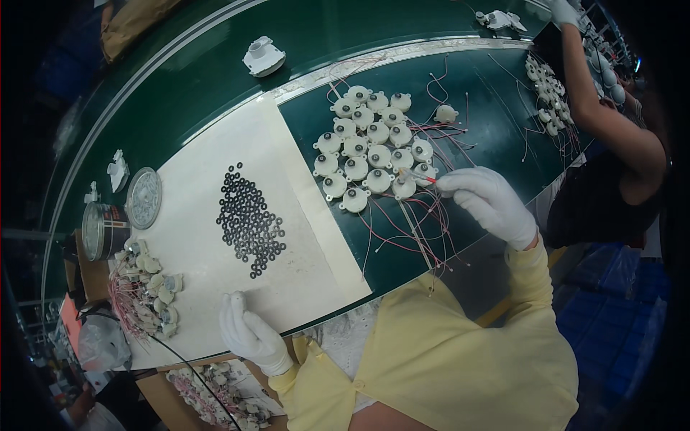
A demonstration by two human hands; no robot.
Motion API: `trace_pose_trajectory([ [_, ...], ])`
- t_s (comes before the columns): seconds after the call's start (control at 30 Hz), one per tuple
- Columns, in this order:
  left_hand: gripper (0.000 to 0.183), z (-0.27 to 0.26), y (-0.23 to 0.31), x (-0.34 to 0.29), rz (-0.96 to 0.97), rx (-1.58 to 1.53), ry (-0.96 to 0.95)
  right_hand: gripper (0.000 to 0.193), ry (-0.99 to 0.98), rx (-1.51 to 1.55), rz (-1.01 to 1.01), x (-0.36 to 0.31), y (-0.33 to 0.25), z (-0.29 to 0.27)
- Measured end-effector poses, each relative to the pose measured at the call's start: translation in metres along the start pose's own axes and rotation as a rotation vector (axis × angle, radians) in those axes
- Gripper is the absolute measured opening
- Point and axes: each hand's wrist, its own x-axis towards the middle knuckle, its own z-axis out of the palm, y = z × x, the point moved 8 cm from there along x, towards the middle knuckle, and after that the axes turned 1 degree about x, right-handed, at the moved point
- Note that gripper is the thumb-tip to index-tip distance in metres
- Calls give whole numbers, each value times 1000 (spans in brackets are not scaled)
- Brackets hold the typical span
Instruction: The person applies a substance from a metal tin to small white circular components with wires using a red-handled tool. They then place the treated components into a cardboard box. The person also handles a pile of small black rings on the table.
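Note:
My right hand [489,205], in a white glove, pinches a thin brush [425,178] with a red handle. The brush tip is over one of several round white motors [379,156] grouped close together on the green surface. Dark round pieces sit at the middle of most of these motors, and pink wires trail from them. My left hand [250,332], also gloved, is by the near edge of the white sheet [316,244], fingers stretched out and holding nothing. Beyond it, many small black rings [250,223] lie loose in a patch on the sheet.
At the left are a pile of wired motors [151,287], a round tin [104,231] and a round lid [144,198]. A box of motors [223,395] is below the table edge. White parts [264,57] sit farther back. A co-worker's arm [596,108] reaches in at the right.

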Motion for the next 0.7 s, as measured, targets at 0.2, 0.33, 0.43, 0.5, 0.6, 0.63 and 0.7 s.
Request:
trace_pose_trajectory([
  [0.2, 29, 0, 0, 1, -21, -31, 6, 27, 97, 228, 91, -3, 4, -6],
  [0.33, 29, -1, 0, 1, -10, -43, 20, 33, 95, 296, 169, -4, 11, -3],
  [0.43, 29, -1, 0, 0, -22, -50, 25, 35, 99, 297, 202, -5, 15, 1],
  [0.5, 29, 0, -1, 0, -8, -43, 26, 35, 98, 291, 230, -6, 16, 2],
  [0.6, 28, 0, -2, 0, -8, -28, 13, 36, 99, 303, 269, -8, 21, 2],
  [0.63, 28, -1, -2, -1, -8, -32, 16, 37, 111, 314, 271, -9, 21, 2],
  [0.7, 28, 0, -1, -1, -7, -41, 21, 37, 122, 319, 279, -11, 22, 1],
])
